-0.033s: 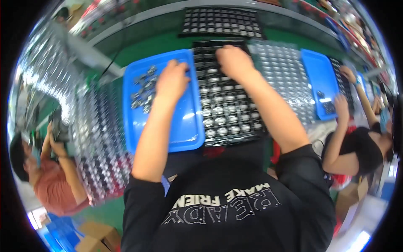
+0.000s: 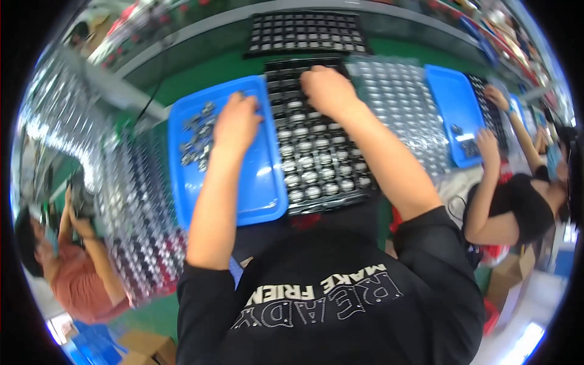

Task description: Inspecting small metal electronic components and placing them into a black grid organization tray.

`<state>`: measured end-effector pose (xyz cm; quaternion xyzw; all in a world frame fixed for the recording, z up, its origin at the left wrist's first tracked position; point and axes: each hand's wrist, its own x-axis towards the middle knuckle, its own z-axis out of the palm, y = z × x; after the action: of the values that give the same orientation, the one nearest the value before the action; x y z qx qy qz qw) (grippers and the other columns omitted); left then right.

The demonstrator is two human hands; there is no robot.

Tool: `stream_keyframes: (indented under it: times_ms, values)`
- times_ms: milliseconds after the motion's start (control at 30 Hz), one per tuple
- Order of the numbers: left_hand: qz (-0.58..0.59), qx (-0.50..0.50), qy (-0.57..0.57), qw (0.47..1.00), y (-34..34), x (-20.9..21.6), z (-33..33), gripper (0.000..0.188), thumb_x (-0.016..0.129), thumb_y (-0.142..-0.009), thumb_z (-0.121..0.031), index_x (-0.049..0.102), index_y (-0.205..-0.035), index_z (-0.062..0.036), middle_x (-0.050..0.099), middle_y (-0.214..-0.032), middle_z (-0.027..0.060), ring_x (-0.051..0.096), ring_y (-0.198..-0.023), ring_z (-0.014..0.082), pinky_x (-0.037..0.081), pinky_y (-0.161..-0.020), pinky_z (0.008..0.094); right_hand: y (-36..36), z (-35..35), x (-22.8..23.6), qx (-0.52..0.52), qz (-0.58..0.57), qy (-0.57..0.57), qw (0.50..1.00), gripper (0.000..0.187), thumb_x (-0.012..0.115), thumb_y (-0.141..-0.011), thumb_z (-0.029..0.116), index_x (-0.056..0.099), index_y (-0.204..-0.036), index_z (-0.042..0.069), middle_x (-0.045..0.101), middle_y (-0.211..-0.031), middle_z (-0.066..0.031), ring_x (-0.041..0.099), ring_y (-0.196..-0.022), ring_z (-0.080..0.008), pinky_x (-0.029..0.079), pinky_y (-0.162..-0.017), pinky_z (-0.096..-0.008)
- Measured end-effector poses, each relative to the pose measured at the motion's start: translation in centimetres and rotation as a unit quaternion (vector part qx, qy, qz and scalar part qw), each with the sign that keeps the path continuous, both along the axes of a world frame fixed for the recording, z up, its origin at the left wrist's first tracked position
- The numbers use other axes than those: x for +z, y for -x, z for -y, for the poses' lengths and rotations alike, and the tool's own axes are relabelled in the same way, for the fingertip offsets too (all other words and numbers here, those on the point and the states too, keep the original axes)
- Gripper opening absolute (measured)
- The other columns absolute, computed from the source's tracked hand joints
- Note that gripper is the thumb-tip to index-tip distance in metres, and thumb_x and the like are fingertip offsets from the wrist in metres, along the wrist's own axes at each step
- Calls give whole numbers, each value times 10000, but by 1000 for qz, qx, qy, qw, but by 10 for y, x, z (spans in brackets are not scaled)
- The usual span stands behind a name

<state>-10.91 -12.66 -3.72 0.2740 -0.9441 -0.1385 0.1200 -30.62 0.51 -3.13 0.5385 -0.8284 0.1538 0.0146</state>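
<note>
My left hand hovers over the upper right part of a blue plastic tray. Its fingers are curled downward, and what they pinch, if anything, is blurred. Small silvery metal parts lie loose in the tray, left of that hand. To the right stands a black compartment tray, its lower and middle pockets filled with rows of shiny parts. Over this tray's upper rows is my right hand, fingers bent and drawn together at the pockets. Whatever its fingertips hold is hidden.
Another filled black tray lies beyond. Clear plastic trays sit on the right, with more stacked at left. Farther right is a second blue tray, where a co-worker's hands work. Another person sits at left.
The whole view has shifted slightly, so the trays appear a little farther left. Both hands stay over the same trays, with the left one slightly lower.
</note>
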Motion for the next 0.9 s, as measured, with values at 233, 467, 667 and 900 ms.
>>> stream_keyframes:
  times_ms: [233,467,667,900]
  values:
    - [0,-18,-32,999,-31,13,-13,266,778,-730,-35,677,-973,1,613,-1126,180,621,-1030,375,516,-907,418,32,-197,40,-205,171,77,961,380,754,-783,106,699,-1155,52,724,-1106,-146,700,-1016,-285,545,-886,-385]
    - [-49,56,-65,995,-48,38,-30,273,788,-781,-61,685,-1029,-10,663,-1096,159,669,-929,281,548,-822,365,31,-352,24,-443,116,-60,887,256,798,-698,40,649,-905,15,668,-807,-108,670,-795,-248,521,-745,-362]
    - [-234,101,-296,920,-90,22,-41,321,748,-879,-85,663,-1188,-68,637,-919,25,592,-741,91,505,-671,236,41,-369,-5,-360,172,30,917,154,729,-800,43,652,-930,12,654,-809,-88,626,-769,-196,494,-716,-331]
    - [-285,21,-650,704,-91,24,-86,176,666,-957,-119,675,-1082,4,646,-878,43,445,-615,48,341,-516,209,30,-407,-15,-326,98,92,936,157,651,-893,31,672,-1045,-3,658,-939,-111,622,-850,-194,497,-803,-322]
